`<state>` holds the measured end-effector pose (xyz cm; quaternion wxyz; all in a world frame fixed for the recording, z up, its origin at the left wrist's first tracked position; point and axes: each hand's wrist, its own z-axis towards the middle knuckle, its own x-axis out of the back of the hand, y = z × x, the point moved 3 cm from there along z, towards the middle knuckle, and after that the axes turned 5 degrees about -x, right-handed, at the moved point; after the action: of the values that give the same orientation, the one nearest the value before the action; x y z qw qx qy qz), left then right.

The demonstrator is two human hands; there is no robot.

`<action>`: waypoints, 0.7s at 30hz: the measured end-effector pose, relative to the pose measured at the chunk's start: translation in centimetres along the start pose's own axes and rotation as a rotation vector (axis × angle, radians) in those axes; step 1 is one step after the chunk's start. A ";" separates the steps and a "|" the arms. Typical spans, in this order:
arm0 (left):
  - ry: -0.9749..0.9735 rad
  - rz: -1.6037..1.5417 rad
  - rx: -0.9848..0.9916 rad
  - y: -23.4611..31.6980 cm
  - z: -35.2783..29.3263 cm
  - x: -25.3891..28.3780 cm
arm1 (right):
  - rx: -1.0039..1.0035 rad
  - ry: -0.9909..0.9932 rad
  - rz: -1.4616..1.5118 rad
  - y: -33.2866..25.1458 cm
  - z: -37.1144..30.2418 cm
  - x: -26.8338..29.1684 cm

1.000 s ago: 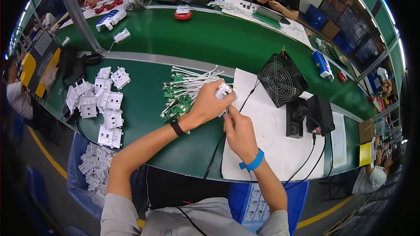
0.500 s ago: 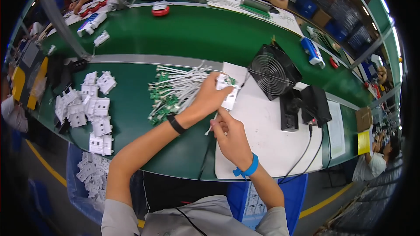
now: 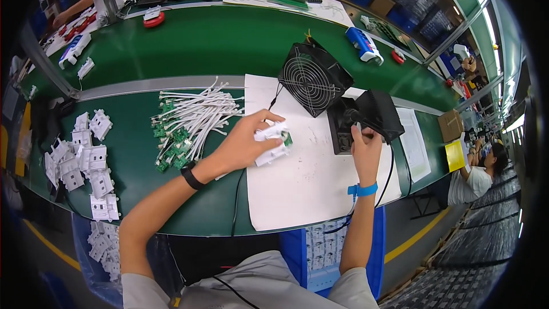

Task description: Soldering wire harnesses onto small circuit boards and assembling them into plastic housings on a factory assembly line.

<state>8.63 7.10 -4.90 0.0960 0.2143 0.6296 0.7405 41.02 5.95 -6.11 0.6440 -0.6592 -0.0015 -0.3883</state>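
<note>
Far left of frame: pile of white housings [image 3: 83,160]. Left of centre: heaped white cables [image 3: 203,111] with green boards [image 3: 171,144]. Centre: left hand [image 3: 247,140] grips white housing piece [image 3: 266,157] above paper sheet [image 3: 297,194]. Upper centre: black fan [image 3: 311,83]. Right of centre: right hand [image 3: 367,151], fingers bent, at lower edge of black box [image 3: 382,113]; cannot tell if gripping.

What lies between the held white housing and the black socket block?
In the head view, beyond the housing and its green board, only bare white sheet lies before the socket block.
</note>
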 end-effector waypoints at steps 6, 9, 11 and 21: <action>-0.067 0.108 -0.090 -2.6 -0.4 -2.8 | 0.089 -0.006 0.278 -2.7 1.1 -1.2; -0.020 0.100 -0.127 -3.7 -0.7 -3.4 | 0.245 0.145 0.113 -0.9 1.9 -1.3; -0.035 0.155 -0.120 -3.3 -0.6 -3.2 | 0.230 0.164 0.127 -1.1 1.4 -1.6; 0.016 0.528 -0.278 -2.8 0.1 -3.6 | 0.353 0.230 0.208 -0.3 1.6 -3.1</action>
<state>11.49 6.20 -8.34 -0.0764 0.3496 0.4456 0.8206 39.55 8.85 -7.26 0.7819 -0.4841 0.0720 -0.3860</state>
